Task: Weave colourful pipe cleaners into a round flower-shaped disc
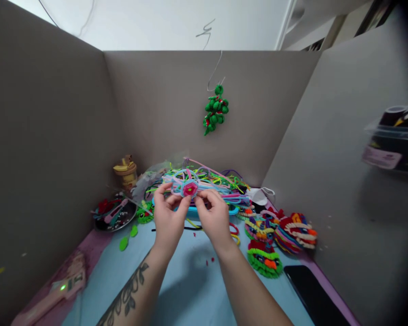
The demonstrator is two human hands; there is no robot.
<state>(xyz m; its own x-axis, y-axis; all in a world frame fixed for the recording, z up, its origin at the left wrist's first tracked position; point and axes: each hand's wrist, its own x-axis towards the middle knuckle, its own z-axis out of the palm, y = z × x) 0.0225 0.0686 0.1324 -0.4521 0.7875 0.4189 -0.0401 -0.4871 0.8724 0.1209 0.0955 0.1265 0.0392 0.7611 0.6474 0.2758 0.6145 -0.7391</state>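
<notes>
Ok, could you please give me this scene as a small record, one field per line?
left hand: fingertips on the pink and blue flower piece
right hand: fingertips on the same piece, at its right side
behind the hands: tangled heap of coloured fuzzy strips
left side: dark bowl, pink device with a lit green light
right side: multicoloured fuzzy pieces, black phone
hanging on the back panel: green and red ornament
work surface: light blue
</notes>
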